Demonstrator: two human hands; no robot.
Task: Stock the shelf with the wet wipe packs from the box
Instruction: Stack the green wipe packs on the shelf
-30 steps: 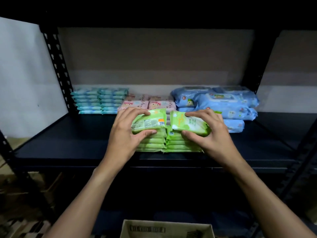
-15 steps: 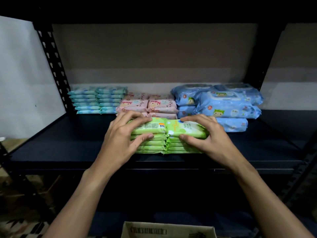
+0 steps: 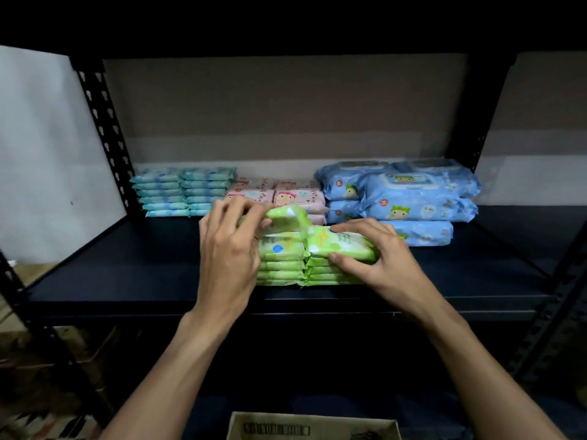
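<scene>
Left hand (image 3: 227,249), at frame centre, pinches a tilted green pack (image 3: 287,217) lifted just above the left green stack (image 3: 281,262). Right hand (image 3: 378,265) clamps the top pack (image 3: 341,246) of the right stack between thumb and fingers. Both stacks sit at the shelf (image 3: 127,281) front; the box (image 3: 313,428) shows at the bottom edge.

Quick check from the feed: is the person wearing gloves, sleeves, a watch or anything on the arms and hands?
No gloves. The left hand and right hand are bare, and both forearms are uncovered down to the bottom of the picture, so no sleeve shows. No watch or wristband is visible. A thin mark on one left finger may be a ring; too small to tell.
</scene>
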